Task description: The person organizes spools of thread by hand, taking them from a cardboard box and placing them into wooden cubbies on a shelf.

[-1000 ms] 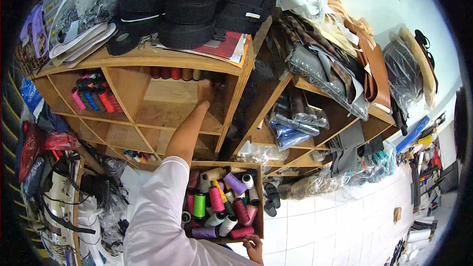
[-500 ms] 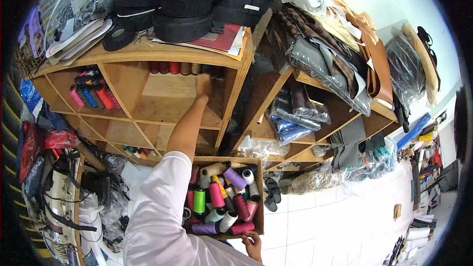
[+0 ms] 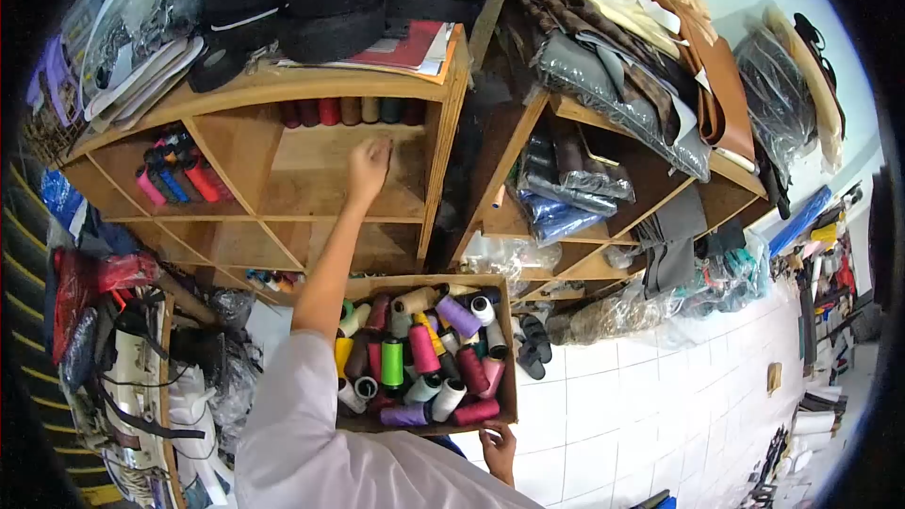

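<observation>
My left hand (image 3: 369, 170) is raised inside the upper shelf compartment, below a back row of thread spools (image 3: 351, 111) in red, brown, tan and dark tones. Its fingers are loosely bent and I see nothing in them. My right hand (image 3: 498, 451) grips the near right corner of a cardboard box (image 3: 510, 358). Thread cones fill the box, among them a neon green cone (image 3: 392, 362), a pink cone (image 3: 424, 349) and a purple cone (image 3: 458, 317). My left forearm passes over the box's left side.
The wooden shelf unit (image 3: 351, 220) has more spools in its left compartment (image 3: 175, 174). Black rolls (image 3: 335, 0) are stacked on top. A second shelf (image 3: 575, 113) carries folded material. Plastic-wrapped bundles (image 3: 650, 316) and dark slippers (image 3: 534, 347) lie on the tiled floor.
My left hand has come back from the spool row, down and to the left, uncovering dark spools at the row's right end. The box appears slightly further right, with more cones visible.
</observation>
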### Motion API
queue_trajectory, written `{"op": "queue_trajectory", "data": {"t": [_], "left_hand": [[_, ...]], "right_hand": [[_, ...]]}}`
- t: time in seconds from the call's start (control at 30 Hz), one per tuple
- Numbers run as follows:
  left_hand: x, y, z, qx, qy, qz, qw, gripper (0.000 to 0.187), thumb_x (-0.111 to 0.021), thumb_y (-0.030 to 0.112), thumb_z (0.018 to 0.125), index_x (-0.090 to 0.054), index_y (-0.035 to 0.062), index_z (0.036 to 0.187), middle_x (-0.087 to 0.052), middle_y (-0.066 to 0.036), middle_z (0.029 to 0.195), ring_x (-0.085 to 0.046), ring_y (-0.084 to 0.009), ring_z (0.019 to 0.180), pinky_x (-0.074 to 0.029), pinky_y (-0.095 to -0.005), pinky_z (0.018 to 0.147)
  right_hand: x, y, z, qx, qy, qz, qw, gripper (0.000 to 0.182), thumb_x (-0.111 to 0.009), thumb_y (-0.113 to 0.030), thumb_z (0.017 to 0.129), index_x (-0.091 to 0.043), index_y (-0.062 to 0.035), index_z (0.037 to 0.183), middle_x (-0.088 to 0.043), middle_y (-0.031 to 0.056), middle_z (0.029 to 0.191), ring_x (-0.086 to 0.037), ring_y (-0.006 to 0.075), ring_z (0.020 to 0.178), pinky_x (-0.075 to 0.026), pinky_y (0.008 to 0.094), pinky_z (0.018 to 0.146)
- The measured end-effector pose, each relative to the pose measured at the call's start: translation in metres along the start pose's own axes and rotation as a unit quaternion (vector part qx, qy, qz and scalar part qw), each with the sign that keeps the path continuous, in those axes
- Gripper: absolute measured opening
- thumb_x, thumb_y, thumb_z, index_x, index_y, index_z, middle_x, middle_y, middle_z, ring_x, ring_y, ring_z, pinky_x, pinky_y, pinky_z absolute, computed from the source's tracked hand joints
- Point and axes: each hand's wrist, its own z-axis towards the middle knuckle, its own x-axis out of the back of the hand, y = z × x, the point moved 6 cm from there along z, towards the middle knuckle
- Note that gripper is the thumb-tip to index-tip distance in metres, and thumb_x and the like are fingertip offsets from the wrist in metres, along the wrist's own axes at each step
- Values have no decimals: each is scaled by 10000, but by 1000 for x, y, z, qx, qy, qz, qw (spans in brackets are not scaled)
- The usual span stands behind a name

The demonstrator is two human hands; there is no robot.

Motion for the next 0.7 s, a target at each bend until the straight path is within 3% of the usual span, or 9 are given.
{"op": "queue_trajectory", "data": {"t": [0.07, 0.13, 0.17, 0.23, 0.4, 0.43, 0.5, 0.53, 0.7], "left_hand": [[36, 20, -66, 48, 32, -193, 979, 168, -558, 49, 992, -623, -51, 1111, -685, -128, 1103, -652, -180, 1030, -510, -290, 888], [76, 19, -156, 37, 112, -83, 990, 159, -528, 69, 1006, -586, -17, 1127, -670, -94, 1084, -648, -189, 977, -528, -296, 810], [96, 52, -189, 45, 35, 41, 998, 196, -527, 103, 1002, -567, -10, 1157, -635, -142, 1156, -625, -234, 1014, -510, -335, 844], [113, 48, -267, 65, -42, 152, 985, 315, -569, 160, 975, -527, -5, 1240, -581, -204, 1230, -579, -322, 1114, -466, -423, 938], [118, 16, -419, 100, -279, 179, 938, 713, -573, 397, 946, -325, -15, 1473, -325, -267, 1503, -269, -497, 1385, -219, -573, 1138], [124, 19, -428, 105, -296, 176, 933, 713, -573, 397, 946, -325, -15, 1473, -325, -267, 1503, -269, -497, 1385, -219, -573, 1138], [113, 21, -451, 49, -433, 361, 824, 734, -530, 474, 950, -343, -9, 1471, -311, -262, 1517, -151, -491, 1444, -165, -611, 1146], [111, 8, -461, 44, -426, 367, 826, 753, -497, 527, 949, -359, 1, 1471, -297, -246, 1532, -72, -493, 1466, -146, -646, 1136], [110, 3, -468, 68, -383, 345, 854, 718, -528, 547, 926, -443, 28, 1416, -367, -210, 1495, -120, -477, 1461, -171, -643, 1127]], "right_hand": [[0, -22, -1, 46, 25, -83, 995, 129, -683, -10, 833, -652, 2, 958, -685, 96, 904, -665, 160, 762, -550, 278, 649], [-2, -45, 2, 132, 60, -168, 975, 76, -668, 0, 798, -650, 2, 872, -675, 121, 806, -658, 183, 634, -520, 280, 562], [-2, -34, 8, 115, 52, -158, 979, 105, -675, -18, 785, -641, 2, 883, -672, 131, 830, -662, 234, 668, -524, 311, 581], [-14, -77, 13, 214, 15, -269, 939, 206, -703, -76, 782, -630, -27, 968, -666, 132, 916, -648, 310, 830, -511, 419, 692], [-55, -70, 50, 281, -54, -388, 876, 705, -759, -281, 756, -481, -104, 1380, -446, 258, 1358, -441, 465, 1225, -385, 526, 1024], [-63, -76, 55, 271, -72, -416, 865, 783, -758, -328, 759, -431, -155, 1449, -369, 268, 1439, -391, 501, 1269, -353, 542, 1063], [-75, -58, 60, 251, -94, -497, 826, 784, -736, -419, 772, -412, -258, 1468, -301, 259, 1497, -368, 531, 1288, -348, 583, 1059], [-75, -41, 62, 232, -99, -514, 820, 780, -729, -447, 773, -410, -284, 1466, -275, 254, 1513, -361, 538, 1292, -367, 595, 1038], [-69, -46, 64, 233, -111, -515, 817, 750, -737, -508, 756, -463, -304, 1424, -291, 247, 1492, -390, 526, 1266, -442, 597, 955]]}}
